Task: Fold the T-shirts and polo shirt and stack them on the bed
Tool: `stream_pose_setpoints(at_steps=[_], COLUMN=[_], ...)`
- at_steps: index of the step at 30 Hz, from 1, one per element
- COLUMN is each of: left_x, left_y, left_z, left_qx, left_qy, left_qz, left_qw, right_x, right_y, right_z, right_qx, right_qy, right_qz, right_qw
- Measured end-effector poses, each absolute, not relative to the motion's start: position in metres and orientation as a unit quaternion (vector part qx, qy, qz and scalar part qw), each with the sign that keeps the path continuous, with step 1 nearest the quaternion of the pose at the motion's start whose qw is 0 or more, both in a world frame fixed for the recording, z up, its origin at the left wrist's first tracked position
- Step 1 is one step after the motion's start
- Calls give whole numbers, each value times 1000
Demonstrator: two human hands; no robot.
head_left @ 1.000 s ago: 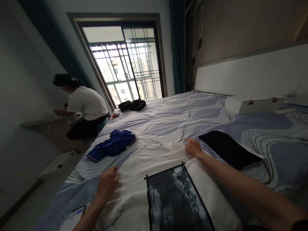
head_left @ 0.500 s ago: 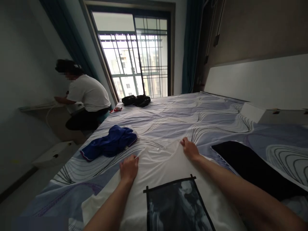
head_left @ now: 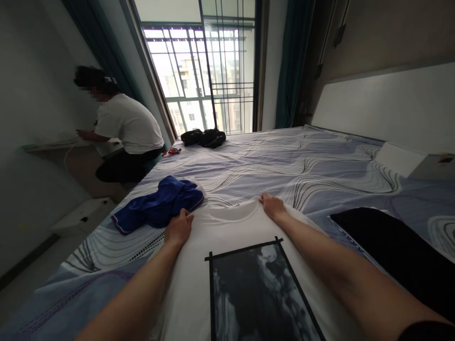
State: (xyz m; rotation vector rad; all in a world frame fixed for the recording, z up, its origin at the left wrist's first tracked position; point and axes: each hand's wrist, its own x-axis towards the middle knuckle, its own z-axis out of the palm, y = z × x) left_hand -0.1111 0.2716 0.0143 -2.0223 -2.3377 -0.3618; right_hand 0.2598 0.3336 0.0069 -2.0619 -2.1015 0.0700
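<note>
The left hand (head_left: pixel 178 228) and right hand (head_left: pixel 273 207) pinch the shoulders of a white printed T-shirt (head_left: pixel 245 272) lying on the patterned bedsheet (head_left: pixel 256 161), its long axis running back toward the person.

1. The shirt (head_left: pixel 229 220) lies on the near part of the bed (head_left: pixel 256 166), the left hand (head_left: pixel 178 228) and right hand (head_left: pixel 273 206) on its far end (one at each side).
2. The garment (head_left: pixel 159 204) lies just beyond the left hand.
3. Right of the shirt lies the cloth (head_left: pixel 391 251); beyond that, the box (head_left: pixel 408 160), before the headboard (head_left: pixel 387 104).
4. By the window (head_left: pixel 199 71) lies the heap (head_left: pixel 203 138), the packet (head_left: pixel 174 150) left of it.
5. Left of the bed sits a person (head_left: pixel 131 124).
</note>
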Motion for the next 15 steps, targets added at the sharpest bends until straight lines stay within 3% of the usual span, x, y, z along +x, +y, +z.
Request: stream_pose_setpoints(at_steps=[7, 11, 15], left_x=[-131, -148, -171], left_y=[263, 227, 170], left_z=[0, -3, 2], left_qx=[-687, -697, -649], left_qy=[-718, -709, -750], left_qz=[-114, -107, -127], left_qw=[-14, -18, -21], right_x=[291, 336, 384], right_y=[326, 288, 233], right_z=[-16, -17, -12], right_qx=[-717, -701, -736], right_qy=[-687, -706, -657], right_qz=[15, 43, 88], right_qw=[118, 97, 136])
